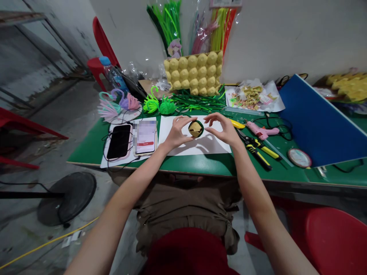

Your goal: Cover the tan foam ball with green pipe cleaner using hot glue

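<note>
My left hand grips a small yellowish cup cut from an egg carton, thumb below and fingers above. A dark green pipe cleaner seems to run round the cup's rim, and pieces of the same yellowish pulp show inside it. Just right of the cup is my right hand, its thumb and fingers curved and apart, with nothing visible between them. Both hands are above a white sheet of paper on the green table.
Phones lie at left. Pipe-cleaner swans, green pipe cleaners and an egg carton line the back. At right are pliers, a pink glue gun, a tape roll and a blue board.
</note>
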Demonstrator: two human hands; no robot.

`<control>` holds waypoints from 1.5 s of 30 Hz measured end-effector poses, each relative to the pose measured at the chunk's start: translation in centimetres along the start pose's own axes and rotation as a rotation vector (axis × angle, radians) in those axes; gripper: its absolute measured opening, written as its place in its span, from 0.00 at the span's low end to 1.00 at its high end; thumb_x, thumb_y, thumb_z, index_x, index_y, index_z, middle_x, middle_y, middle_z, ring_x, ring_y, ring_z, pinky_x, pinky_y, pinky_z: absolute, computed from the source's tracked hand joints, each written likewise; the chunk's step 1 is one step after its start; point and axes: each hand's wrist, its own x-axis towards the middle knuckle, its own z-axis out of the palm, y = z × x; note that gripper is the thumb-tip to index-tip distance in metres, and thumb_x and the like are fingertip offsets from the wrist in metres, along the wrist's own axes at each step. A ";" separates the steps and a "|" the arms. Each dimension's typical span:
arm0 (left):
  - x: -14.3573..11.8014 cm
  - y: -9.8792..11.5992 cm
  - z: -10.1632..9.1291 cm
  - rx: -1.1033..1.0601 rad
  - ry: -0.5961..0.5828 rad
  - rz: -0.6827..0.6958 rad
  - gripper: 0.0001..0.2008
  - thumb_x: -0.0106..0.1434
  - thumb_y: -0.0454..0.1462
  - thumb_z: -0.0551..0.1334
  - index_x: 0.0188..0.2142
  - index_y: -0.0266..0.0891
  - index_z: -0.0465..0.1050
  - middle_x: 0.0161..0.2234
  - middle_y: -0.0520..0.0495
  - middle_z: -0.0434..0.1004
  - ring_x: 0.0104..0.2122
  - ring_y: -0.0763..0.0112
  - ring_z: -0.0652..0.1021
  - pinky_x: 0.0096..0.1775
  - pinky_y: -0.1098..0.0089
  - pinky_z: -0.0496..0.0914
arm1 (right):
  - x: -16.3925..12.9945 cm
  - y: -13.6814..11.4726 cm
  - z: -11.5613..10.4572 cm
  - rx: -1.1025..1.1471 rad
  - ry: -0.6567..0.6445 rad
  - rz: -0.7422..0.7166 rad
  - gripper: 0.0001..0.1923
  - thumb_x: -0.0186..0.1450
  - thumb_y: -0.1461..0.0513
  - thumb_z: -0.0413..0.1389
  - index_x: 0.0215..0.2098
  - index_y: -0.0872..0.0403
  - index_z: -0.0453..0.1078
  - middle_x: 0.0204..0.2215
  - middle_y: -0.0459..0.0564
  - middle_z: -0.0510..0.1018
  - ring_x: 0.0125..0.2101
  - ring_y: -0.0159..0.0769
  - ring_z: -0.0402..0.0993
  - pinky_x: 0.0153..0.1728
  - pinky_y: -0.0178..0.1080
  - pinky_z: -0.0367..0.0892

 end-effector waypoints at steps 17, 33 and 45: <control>-0.2 0.0 0.3 0.083 -0.036 0.090 0.25 0.68 0.49 0.61 0.62 0.45 0.72 0.51 0.42 0.82 0.54 0.53 0.76 0.67 0.50 0.57 | 0.1 1.7 3.3 -0.269 0.046 -0.015 0.21 0.60 0.45 0.65 0.40 0.50 0.71 0.37 0.51 0.80 0.38 0.44 0.73 0.42 0.46 0.67; 0.2 1.6 0.1 -0.189 0.053 -0.061 0.19 0.70 0.43 0.59 0.57 0.46 0.76 0.59 0.45 0.79 0.65 0.53 0.72 0.65 0.47 0.62 | -0.1 1.2 3.5 -0.459 0.182 -0.090 0.17 0.59 0.51 0.66 0.41 0.48 0.70 0.38 0.51 0.79 0.39 0.46 0.73 0.45 0.48 0.64; 0.7 -0.3 1.8 -0.712 0.212 -0.338 0.32 0.57 0.56 0.71 0.57 0.46 0.70 0.55 0.40 0.80 0.58 0.57 0.80 0.55 0.56 0.76 | -0.3 0.8 5.7 -0.545 0.208 -0.086 0.17 0.63 0.49 0.62 0.45 0.49 0.72 0.44 0.57 0.79 0.48 0.54 0.71 0.52 0.55 0.60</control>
